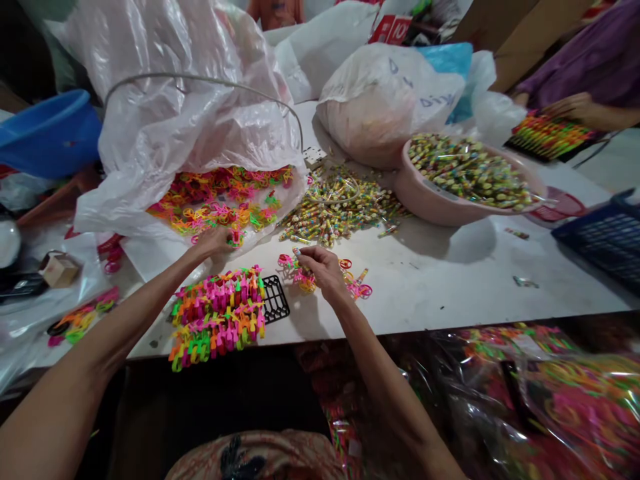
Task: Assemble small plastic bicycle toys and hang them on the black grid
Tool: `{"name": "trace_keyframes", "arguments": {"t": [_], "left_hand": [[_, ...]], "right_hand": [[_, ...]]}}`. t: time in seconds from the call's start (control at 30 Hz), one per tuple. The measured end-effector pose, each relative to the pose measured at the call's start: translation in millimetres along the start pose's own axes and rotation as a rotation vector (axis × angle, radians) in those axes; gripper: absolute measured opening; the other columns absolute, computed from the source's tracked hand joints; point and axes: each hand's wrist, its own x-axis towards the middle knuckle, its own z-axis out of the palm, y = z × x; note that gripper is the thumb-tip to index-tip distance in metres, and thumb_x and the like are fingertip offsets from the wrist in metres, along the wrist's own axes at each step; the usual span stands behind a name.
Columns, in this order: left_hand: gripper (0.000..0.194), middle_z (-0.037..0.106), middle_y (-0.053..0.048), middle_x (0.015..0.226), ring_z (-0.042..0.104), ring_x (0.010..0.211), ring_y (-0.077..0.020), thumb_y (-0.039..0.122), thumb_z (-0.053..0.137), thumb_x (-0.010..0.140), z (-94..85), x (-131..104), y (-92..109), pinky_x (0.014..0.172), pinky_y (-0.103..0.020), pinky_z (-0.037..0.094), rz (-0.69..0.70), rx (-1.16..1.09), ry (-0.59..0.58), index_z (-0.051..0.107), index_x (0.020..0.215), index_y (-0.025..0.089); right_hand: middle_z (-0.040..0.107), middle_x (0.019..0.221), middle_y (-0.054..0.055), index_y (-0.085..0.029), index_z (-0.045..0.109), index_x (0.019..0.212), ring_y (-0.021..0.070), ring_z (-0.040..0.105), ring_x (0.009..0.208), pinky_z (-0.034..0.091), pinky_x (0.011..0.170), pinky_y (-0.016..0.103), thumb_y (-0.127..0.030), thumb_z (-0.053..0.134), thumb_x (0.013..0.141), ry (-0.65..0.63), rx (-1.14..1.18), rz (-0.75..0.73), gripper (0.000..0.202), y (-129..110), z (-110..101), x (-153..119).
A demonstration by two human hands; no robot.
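Now my left hand (216, 241) touches the loose rings (220, 200) spilling from the bag (165, 127), fingers closing on some. My right hand (323, 267), nearer me, pinches a wrapped candy (296, 253) above small rings (357, 288).

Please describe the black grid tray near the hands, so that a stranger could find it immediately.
Start at the white table and go to its near edge, between the two forearms. The black grid tray lies flat there, mostly covered by rows of neon plastic pieces. It is the only black lattice among bright colours.
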Motion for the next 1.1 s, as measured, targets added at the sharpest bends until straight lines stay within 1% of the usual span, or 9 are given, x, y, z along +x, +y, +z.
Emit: {"name": "trace_keyframes", "arguments": {"t": [0.13, 0.23, 0.33, 0.5, 0.63, 0.77, 0.87, 0.97, 1.1], "left_hand": [[0.01, 0.066, -0.004, 0.068, 0.06, 0.074, -0.022, 0.028, 0.068, 0.059, -4.6, -1.8, -0.6, 0.061, -0.029, 0.038, 0.012, -0.171, 0.073, 0.068, 0.066, 0.02], [0.017, 0.062, -0.002, 0.06, 0.055, 0.059, -0.0161, 0.034, 0.067, 0.058, -9.8, -15.4, 12.6, 0.058, -0.028, 0.04, 0.011, -0.722, 0.131, 0.066, 0.063, 0.018], [0.028, 0.063, -0.002, 0.059, 0.054, 0.053, -0.0129, 0.038, 0.075, 0.051, -15.6, -39.1, 41.2, 0.054, -0.027, 0.042, 0.017, -1.138, 0.068, 0.066, 0.065, 0.016], [0.034, 0.066, -0.003, 0.063, 0.06, 0.058, -0.0133, 0.043, 0.08, 0.056, -21.5, -80.1, 93.8, 0.056, -0.026, 0.048, 0.119, -1.362, 0.016, 0.07, 0.07, 0.014], [0.032, 0.068, -0.004, 0.071, 0.062, 0.063, -0.0127, 0.03, 0.087, 0.051, -22.7, -92.4, 109.6, 0.057, -0.025, 0.05, 0.053, -1.622, -0.11, 0.07, 0.072, 0.013], [0.033, 0.069, -0.004, 0.075, 0.062, 0.066, -0.0113, 0.021, 0.089, 0.05, -21.6, -97.3, 114.4, 0.056, -0.021, 0.048, 0.016, -1.71, -0.212, 0.071, 0.076, 0.013], [0.025, 0.068, -0.002, 0.073, 0.06, 0.063, -0.0087, 0.023, 0.085, 0.058, -19.4, -105.0, 121.4, 0.055, -0.018, 0.047, -0.013, -1.699, -0.218, 0.071, 0.075, 0.012], [0.014, 0.063, 0.001, 0.064, 0.054, 0.053, -0.006, 0.021, 0.078, 0.067, -17.5, -112.5, 129.1, 0.049, -0.017, 0.045, -0.136, -1.688, -0.163, 0.067, 0.069, 0.012], [0.017, 0.06, 0.002, 0.061, 0.054, 0.05, -0.0083, 0.027, 0.074, 0.073, -16.9, -115.4, 133.5, 0.041, -0.018, 0.043, -0.271, -1.724, -0.196, 0.064, 0.073, 0.014]], "right_hand": [[0.057, 0.057, -0.004, -0.018, 0.067, 0.071, 0.0069, 0.046, 0.047, 0.038, 0.047, 0.022, -0.036, 0.076, 0.058, -0.045, 0.077, 0.011, 0.025, 1.3, 6.8, -1.9], [0.059, 0.056, -0.004, -0.017, 0.068, 0.073, 0.0064, 0.045, 0.045, 0.037, 0.046, 0.022, -0.036, 0.077, 0.058, -0.065, 0.121, 0.021, 0.026, 1.6, 15.8, -0.9], [0.059, 0.055, -0.005, -0.017, 0.068, 0.073, 0.0065, 0.046, 0.044, 0.037, 0.045, 0.022, -0.037, 0.078, 0.057, -0.07, 0.197, 0.028, 0.027, -1.8, 28.0, 0.6], [0.065, 0.063, -0.003, -0.019, 0.069, 0.077, 0.008, 0.055, 0.052, 0.044, 0.054, 0.023, -0.037, 0.079, 0.059, -0.049, 0.299, -0.079, 0.027, -13.4, 41.9, -1.2], [0.069, 0.073, -0.002, -0.021, 0.071, 0.079, 0.0094, 0.06, 0.06, 0.05, 0.064, 0.026, -0.037, 0.081, 0.059, -0.105, 0.369, -0.066, 0.027, -21.5, 33.6, -4.3], [0.071, 0.078, -0.001, -0.021, 0.073, 0.079, 0.0101, 0.061, 0.063, 0.052, 0.068, 0.028, -0.036, 0.083, 0.056, -0.215, 0.359, -0.024, 0.029, -25.1, 22.8, -9.8], [0.071, 0.076, -0.001, -0.021, 0.073, 0.081, 0.0101, 0.061, 0.063, 0.052, 0.067, 0.027, -0.037, 0.082, 0.057, -0.174, 0.336, -0.036, 0.029, -23.1, 23.6, -14.7], [0.067, 0.067, -0.003, -0.021, 0.074, 0.079, 0.0094, 0.059, 0.058, 0.049, 0.06, 0.025, -0.038, 0.08, 0.06, -0.115, 0.297, -0.071, 0.026, -19.3, 27.3, -17.5], [0.064, 0.063, -0.003, -0.02, 0.074, 0.076, 0.008, 0.053, 0.053, 0.044, 0.055, 0.024, -0.035, 0.077, 0.062, -0.07, 0.227, -0.114, 0.021, -18.4, 25.0, -18.3]]}}
